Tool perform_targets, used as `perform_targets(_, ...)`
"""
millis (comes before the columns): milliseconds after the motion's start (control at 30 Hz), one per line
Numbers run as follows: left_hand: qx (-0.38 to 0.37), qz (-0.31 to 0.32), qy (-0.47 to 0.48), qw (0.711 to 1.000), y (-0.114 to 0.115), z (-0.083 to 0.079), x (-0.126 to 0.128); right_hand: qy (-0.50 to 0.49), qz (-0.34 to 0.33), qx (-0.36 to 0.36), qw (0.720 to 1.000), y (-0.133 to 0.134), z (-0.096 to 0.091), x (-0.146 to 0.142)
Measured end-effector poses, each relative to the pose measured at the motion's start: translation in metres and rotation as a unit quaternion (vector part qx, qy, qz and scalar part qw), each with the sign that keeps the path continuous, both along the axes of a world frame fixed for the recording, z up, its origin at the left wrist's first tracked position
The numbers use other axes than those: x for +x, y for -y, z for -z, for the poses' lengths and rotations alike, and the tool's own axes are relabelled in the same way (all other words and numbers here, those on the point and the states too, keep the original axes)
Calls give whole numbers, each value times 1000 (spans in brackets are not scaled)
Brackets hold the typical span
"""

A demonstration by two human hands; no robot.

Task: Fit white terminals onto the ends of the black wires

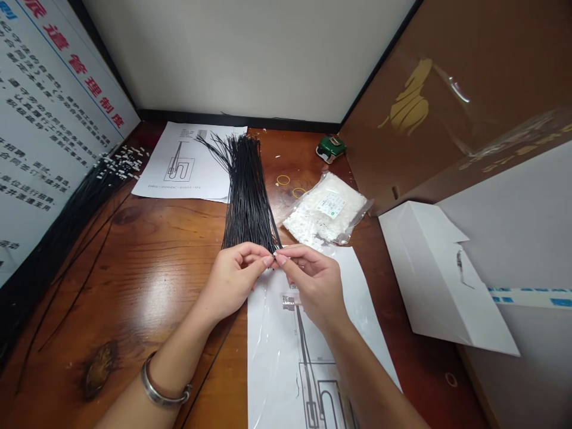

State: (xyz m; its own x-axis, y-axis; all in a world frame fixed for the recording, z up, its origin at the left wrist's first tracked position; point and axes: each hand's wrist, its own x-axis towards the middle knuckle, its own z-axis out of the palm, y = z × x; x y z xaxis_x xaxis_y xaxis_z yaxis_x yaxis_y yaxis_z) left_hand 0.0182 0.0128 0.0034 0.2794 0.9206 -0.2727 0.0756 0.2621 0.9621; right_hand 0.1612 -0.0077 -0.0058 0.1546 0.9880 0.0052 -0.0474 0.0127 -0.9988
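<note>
A bundle of thin black wires (246, 190) lies lengthwise on the wooden table (147, 262), its near ends at my fingers. My left hand (235, 277) and my right hand (310, 280) meet fingertip to fingertip at the bundle's near end, pinching a wire end and what looks like a small white connector. The piece between my fingertips is too small to make out. Under my right hand lies a drawing sheet in a clear sleeve (295, 351).
A clear bag of white connectors (328, 208) sits right of the bundle. A second drawing sheet (190, 158) lies at the back, with finished wires with white ends (96, 182) at far left. A green tape dispenser (331, 148), rubber bands (283, 179) and a white box (440, 280) stand right.
</note>
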Motion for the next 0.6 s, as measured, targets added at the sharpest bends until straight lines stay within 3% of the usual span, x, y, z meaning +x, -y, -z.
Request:
perform_targets(267,-2,-4,8,1000,0,0,0,0,-6,-5,1000,0,-1,0)
perform_targets(600,-10,-2,28,1000,-1,-4,0,-69,-9,-50,996,0,1,1)
